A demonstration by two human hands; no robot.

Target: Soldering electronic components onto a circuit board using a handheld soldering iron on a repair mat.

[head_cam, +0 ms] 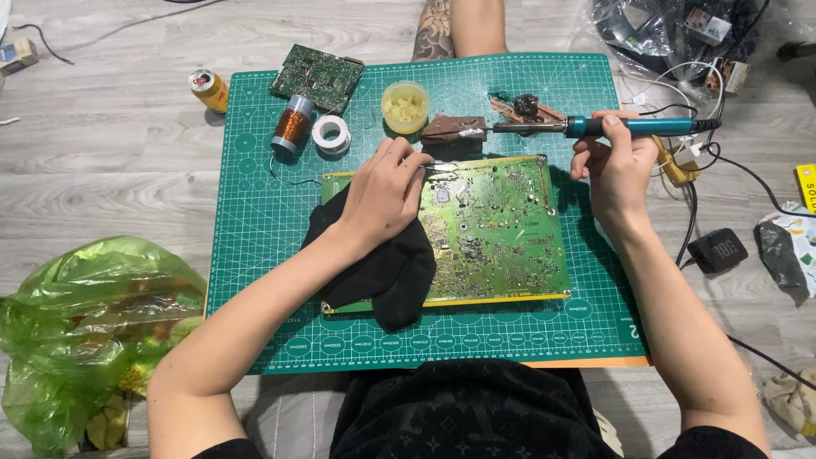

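i am holding the soldering iron (pixel 625 127) in my right hand (pixel 614 161), fingers wrapped closed around its teal handle, in the upper right of the frame. its long axis is running nearly level across the picture, handle to the right, metal tip pointing left toward the brown sponge pad (pixel 455 128) at upper centre. the tip is sitting just beside that pad, above the top edge of the green circuit board (pixel 497 229).

my left hand (pixel 382 191) is resting at centre frame on the board's upper left part, fingers pinched narrow on thin tweezers (pixel 442 167) that are pointing right along the board's top edge. so the left hand is the nearer one to the board; the iron tip is lying up and to the right of the tweezer points, near but apart.

a black cloth (pixel 395 268) is lying under my left wrist, over the board's left side. everything is sitting on the green cutting mat (pixel 255 255). above the left hand: a yellow flux tub (pixel 405 106), a solder reel (pixel 331 133), a copper wire spool (pixel 292 126).
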